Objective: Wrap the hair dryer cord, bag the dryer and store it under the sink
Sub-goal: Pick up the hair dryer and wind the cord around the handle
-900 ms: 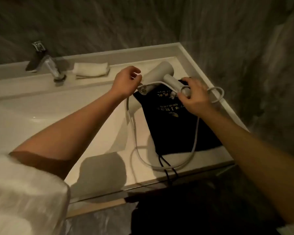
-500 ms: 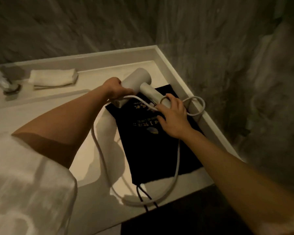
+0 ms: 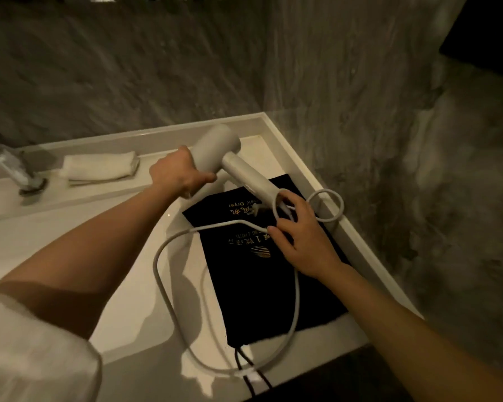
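Observation:
A white hair dryer [image 3: 219, 150] is lifted above the back right of the counter. My left hand [image 3: 178, 174] grips its barrel from the left. Its handle slants down to the right, over a flat black drawstring bag [image 3: 273, 285] with gold lettering. My right hand [image 3: 301, 237] pinches the white cord [image 3: 161, 274] near the handle's end, where one loop circles the handle and another loop [image 3: 336, 198] hangs off to the right. The slack cord runs in a wide loop across the counter and over the bag's drawstrings [image 3: 249, 378].
A folded white towel [image 3: 99, 169] lies at the back of the counter, next to a chrome faucet [image 3: 15, 169] at far left. The counter's raised rim [image 3: 357, 245] meets marble walls behind and to the right. The basin [image 3: 55, 227] lies under my left forearm.
My left hand has shifted its hold onto the dryer's barrel and raised it. My right hand slid down the handle's end and now pinches the cord. The camera view swung.

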